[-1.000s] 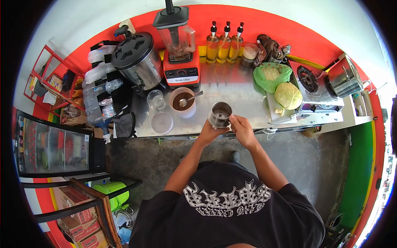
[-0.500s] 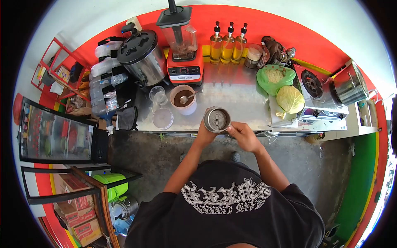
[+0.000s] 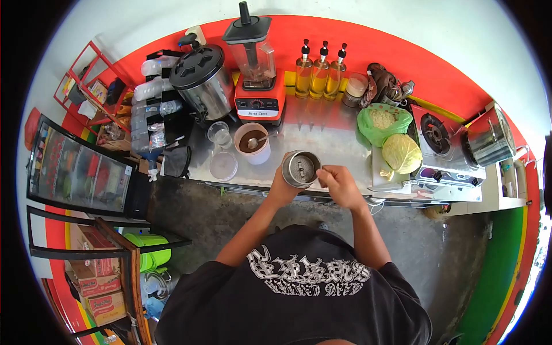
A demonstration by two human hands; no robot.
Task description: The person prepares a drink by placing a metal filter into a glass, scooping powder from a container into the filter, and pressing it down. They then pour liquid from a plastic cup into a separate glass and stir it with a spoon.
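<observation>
A round metal flour sifter (image 3: 301,168) with a bar across its grainy-looking bottom is held over the counter's front edge. My left hand (image 3: 282,187) wraps around its left side, the fingers mostly hidden behind the wall. On the other side, my right hand (image 3: 342,187) is closed in a fist against the sifter, at its handle side; the handle itself is covered. Left of the sifter stands a tub of brown powder (image 3: 256,150) with a metal spoon (image 3: 256,141) lying in it. A clear round lid (image 3: 223,165) and a clear plastic cup (image 3: 219,135) are beside the tub.
Along the counter's back stand a steel dispenser (image 3: 202,86), a red blender (image 3: 257,103) and three oil bottles (image 3: 319,75). To the right are a green bag (image 3: 376,133), a cabbage (image 3: 402,153) and a gas stove (image 3: 435,135) bearing a large pot (image 3: 489,138).
My right hand has turned and curled tighter; its thumb no longer lies stretched along the sifter's rim. My left hand keeps its hold. The view has tilted slightly.
</observation>
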